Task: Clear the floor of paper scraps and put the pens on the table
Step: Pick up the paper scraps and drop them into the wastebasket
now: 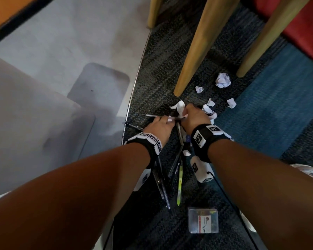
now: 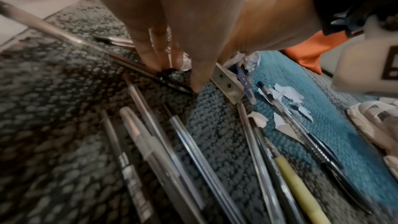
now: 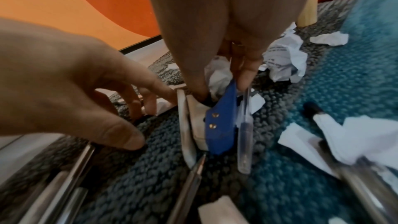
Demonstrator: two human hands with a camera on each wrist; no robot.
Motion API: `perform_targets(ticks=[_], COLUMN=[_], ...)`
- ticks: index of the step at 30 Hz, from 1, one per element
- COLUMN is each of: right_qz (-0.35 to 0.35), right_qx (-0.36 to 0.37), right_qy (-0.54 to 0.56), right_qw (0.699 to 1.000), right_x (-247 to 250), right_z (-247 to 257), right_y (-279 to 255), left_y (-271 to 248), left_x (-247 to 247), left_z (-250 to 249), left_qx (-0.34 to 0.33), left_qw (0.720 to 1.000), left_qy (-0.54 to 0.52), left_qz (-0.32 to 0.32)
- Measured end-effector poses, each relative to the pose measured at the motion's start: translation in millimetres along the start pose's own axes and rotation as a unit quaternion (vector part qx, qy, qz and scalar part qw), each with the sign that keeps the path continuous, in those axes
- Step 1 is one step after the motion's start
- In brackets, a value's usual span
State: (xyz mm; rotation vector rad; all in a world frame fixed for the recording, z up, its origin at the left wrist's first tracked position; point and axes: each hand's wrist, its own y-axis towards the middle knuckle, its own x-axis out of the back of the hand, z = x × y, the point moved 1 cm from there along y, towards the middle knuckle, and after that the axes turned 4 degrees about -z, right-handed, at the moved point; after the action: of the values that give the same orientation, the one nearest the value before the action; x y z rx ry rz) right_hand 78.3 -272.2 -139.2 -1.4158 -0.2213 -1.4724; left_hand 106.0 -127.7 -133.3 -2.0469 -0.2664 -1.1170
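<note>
Both hands are down on the dark carpet (image 1: 152,69). My left hand (image 1: 163,123) (image 2: 174,77) pinches a thin dark pen (image 1: 152,115) (image 2: 133,62) between thumb and fingers, low over the carpet. My right hand (image 1: 186,112) (image 3: 221,89) pinches a blue and white riveted tool (image 3: 217,125) together with a clear pen (image 3: 244,134), and crumpled paper (image 3: 217,77) is bunched behind its fingers. Several more pens (image 1: 175,165) (image 2: 193,151) lie under my wrists, one of them yellow (image 1: 179,183) (image 2: 297,186). A paper ball (image 1: 223,80) and smaller scraps (image 1: 231,102) (image 3: 286,62) lie beyond.
Wooden chair legs (image 1: 193,46) (image 1: 260,37) stand just past the scraps, under a red seat (image 1: 305,24). A clear plastic box (image 1: 202,220) lies near me. Smooth grey floor (image 1: 61,51) is to the left, blue carpet (image 1: 269,114) to the right, and a white shoe (image 1: 307,170) beside my right arm.
</note>
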Motion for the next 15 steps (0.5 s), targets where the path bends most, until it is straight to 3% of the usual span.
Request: perform_targets(ticks=[6,15], right_qz=[-0.025,-0.071], right_qx=[-0.030,-0.042], right_qy=[0.055,0.110], right_qw=[0.998,0.990], right_x=[8.6,9.0], right_z=[-6.2,-15.8], right_y=[-10.5,-9.4], left_y=[7.7,13.3], left_x=[6.1,16.7], left_z=[1.8,1.3], left_qx=[0.010,-0.027], left_qw=[0.999,1.000], left_qy=[-0.006,-0.002], left_qz=[-0.036,-0.013])
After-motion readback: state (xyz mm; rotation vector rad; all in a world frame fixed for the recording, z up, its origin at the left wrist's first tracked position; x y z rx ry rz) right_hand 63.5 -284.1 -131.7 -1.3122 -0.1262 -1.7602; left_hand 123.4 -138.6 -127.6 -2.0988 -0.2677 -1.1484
